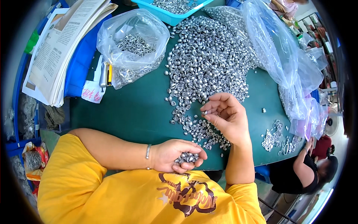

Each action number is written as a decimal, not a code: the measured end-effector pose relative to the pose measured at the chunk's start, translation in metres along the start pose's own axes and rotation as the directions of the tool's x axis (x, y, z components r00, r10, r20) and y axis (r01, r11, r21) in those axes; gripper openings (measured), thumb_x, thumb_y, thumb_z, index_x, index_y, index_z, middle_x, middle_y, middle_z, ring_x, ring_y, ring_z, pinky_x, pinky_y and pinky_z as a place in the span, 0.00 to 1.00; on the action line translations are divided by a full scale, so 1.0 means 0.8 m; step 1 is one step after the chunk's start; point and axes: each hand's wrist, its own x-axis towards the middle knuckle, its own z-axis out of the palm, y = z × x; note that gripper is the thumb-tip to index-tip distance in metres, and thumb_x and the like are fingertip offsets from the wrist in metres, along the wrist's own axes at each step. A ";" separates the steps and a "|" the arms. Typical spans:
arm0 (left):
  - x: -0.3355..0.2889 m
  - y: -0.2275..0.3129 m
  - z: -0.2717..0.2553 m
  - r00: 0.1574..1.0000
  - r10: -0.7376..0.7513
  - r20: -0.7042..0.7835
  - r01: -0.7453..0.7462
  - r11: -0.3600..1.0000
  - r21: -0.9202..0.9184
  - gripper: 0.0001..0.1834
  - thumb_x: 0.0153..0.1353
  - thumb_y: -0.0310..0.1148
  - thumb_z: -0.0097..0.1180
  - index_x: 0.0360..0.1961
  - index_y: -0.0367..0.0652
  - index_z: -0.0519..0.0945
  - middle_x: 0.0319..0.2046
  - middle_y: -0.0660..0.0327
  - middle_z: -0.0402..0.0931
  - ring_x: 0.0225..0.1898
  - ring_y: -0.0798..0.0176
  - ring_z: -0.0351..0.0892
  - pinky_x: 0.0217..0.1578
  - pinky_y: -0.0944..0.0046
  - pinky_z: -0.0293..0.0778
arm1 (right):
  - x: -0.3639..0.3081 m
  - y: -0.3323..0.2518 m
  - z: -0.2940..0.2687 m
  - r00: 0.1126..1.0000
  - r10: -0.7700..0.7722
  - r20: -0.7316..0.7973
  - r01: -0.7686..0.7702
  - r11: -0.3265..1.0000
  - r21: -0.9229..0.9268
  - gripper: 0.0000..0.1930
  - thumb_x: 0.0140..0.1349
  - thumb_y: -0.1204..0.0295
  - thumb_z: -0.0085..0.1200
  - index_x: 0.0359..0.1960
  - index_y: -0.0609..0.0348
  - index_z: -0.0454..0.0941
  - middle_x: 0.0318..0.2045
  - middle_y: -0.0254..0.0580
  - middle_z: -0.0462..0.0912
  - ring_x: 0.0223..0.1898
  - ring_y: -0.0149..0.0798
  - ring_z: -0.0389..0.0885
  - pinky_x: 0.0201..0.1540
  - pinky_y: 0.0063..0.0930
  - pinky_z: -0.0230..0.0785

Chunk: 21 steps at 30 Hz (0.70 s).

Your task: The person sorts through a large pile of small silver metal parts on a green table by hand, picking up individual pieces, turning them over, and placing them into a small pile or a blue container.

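Note:
My left hand [178, 155] is cupped palm up near the table's front edge, its fingers curled round a handful of small silver metal pieces [187, 158]. Between the thumb and index finger of my right hand [228, 117] is one small rounded silver piece [204, 112], pinched just above the table. A large heap of the same hollow, shell-like metal pieces [209, 56] covers the middle of the green table [134, 115]. From the heap, a looser trail of pieces [205, 132] runs toward me, below my right hand.
A clear plastic bag [134, 30] of metal rings stands at the left, beside stacked papers [56, 52] and a blue bin [80, 71]. A light-blue basket [171, 16] sits at the back. Plastic bags [279, 56] and small ring piles [274, 136] lie right, near another person [302, 171].

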 end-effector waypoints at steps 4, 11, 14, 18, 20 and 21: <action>-0.001 -0.001 -0.001 1.000 0.005 0.007 -0.005 1.000 0.000 0.11 0.64 0.33 0.39 0.39 0.37 0.70 0.29 0.59 0.67 0.19 0.73 0.61 0.11 0.77 0.54 | 0.000 0.004 0.004 0.991 -0.121 -0.053 0.100 0.949 -0.298 0.24 0.45 0.88 0.54 0.47 0.63 0.64 0.31 0.39 0.77 0.33 0.27 0.75 0.35 0.18 0.68; -0.003 0.000 0.002 1.000 0.008 0.000 -0.008 1.000 0.005 0.12 0.64 0.34 0.39 0.39 0.37 0.71 0.28 0.60 0.68 0.19 0.73 0.61 0.11 0.77 0.54 | -0.005 -0.006 0.018 0.962 -0.255 -0.101 0.172 0.847 -0.503 0.24 0.44 0.86 0.54 0.46 0.62 0.66 0.28 0.37 0.77 0.28 0.26 0.74 0.32 0.18 0.67; -0.002 0.000 0.002 1.000 0.006 0.001 -0.006 1.000 -0.001 0.12 0.64 0.34 0.40 0.39 0.38 0.71 0.28 0.60 0.68 0.19 0.73 0.61 0.11 0.77 0.54 | -0.003 -0.004 0.010 0.959 -0.284 -0.006 0.240 0.821 -0.518 0.17 0.48 0.87 0.52 0.42 0.65 0.71 0.29 0.40 0.77 0.30 0.28 0.76 0.32 0.19 0.69; -0.002 0.000 0.001 1.000 0.002 0.004 -0.002 1.000 0.004 0.12 0.64 0.34 0.39 0.39 0.37 0.71 0.29 0.59 0.68 0.18 0.73 0.62 0.12 0.77 0.55 | 0.003 0.008 -0.005 0.996 0.088 0.017 -0.088 0.941 0.325 0.09 0.57 0.83 0.48 0.40 0.68 0.73 0.36 0.47 0.79 0.34 0.36 0.79 0.35 0.22 0.73; -0.001 -0.001 -0.002 1.000 -0.005 0.019 0.005 1.000 -0.012 0.13 0.64 0.33 0.37 0.39 0.36 0.72 0.30 0.58 0.69 0.18 0.72 0.61 0.12 0.77 0.56 | 0.005 0.014 -0.010 0.993 0.111 0.042 -0.117 0.867 0.485 0.09 0.57 0.83 0.48 0.40 0.68 0.73 0.36 0.50 0.79 0.34 0.36 0.79 0.35 0.23 0.74; 0.000 0.000 -0.002 1.000 -0.004 0.021 0.005 1.000 -0.014 0.13 0.64 0.33 0.37 0.39 0.36 0.72 0.30 0.58 0.69 0.18 0.72 0.61 0.12 0.77 0.56 | 0.006 0.015 -0.012 0.991 0.121 0.057 -0.132 0.819 0.559 0.09 0.57 0.83 0.48 0.40 0.68 0.73 0.36 0.51 0.79 0.34 0.36 0.79 0.35 0.24 0.74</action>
